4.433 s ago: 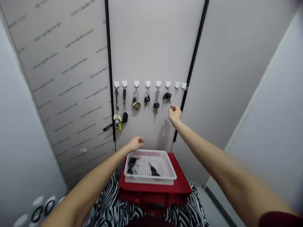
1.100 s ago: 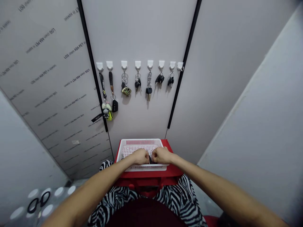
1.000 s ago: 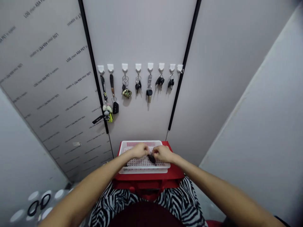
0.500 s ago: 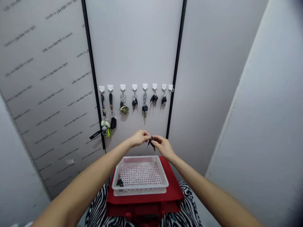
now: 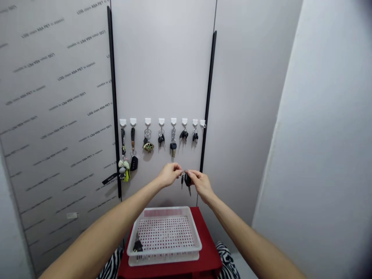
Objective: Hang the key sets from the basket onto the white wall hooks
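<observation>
Keys, blades down, long axes steep, pinched by fingers of left hand and right hand

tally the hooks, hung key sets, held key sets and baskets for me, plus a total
hooks: 8
hung key sets: 7
held key set: 1
basket: 1
total: 17

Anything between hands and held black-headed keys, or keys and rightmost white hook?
Nothing visible separates left hand or right hand from held keys. Near rightmost hook, black keys hanging just left may crowd access.
</observation>
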A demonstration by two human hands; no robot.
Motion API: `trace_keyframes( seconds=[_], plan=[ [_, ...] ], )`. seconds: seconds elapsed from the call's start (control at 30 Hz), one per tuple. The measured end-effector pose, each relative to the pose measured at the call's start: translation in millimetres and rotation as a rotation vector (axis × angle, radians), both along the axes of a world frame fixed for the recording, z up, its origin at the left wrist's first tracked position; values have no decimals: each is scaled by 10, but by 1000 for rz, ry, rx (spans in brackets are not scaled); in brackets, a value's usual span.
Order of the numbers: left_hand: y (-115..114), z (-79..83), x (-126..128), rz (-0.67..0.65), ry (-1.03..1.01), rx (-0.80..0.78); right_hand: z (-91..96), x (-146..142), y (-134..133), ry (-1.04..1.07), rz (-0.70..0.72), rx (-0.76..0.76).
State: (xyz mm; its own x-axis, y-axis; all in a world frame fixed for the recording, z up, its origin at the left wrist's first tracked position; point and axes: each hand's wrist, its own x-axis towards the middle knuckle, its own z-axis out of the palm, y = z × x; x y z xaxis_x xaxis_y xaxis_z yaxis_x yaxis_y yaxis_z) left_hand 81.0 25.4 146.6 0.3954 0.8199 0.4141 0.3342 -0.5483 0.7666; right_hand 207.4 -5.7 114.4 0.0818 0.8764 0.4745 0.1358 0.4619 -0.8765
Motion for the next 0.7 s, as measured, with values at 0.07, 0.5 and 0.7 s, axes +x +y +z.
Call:
trace_keyframes(
  seconds=[0.07,0.5,0.7],
  plan=[
    [-19,21,0,2,-6,14,81,38,28,-74,-72,41],
    [116,310,-53,102,40,117,1365,596,582,52,-415,123],
    [83,423,-6,109,71,181,1615,673,811,26,-600,62]
  ],
)
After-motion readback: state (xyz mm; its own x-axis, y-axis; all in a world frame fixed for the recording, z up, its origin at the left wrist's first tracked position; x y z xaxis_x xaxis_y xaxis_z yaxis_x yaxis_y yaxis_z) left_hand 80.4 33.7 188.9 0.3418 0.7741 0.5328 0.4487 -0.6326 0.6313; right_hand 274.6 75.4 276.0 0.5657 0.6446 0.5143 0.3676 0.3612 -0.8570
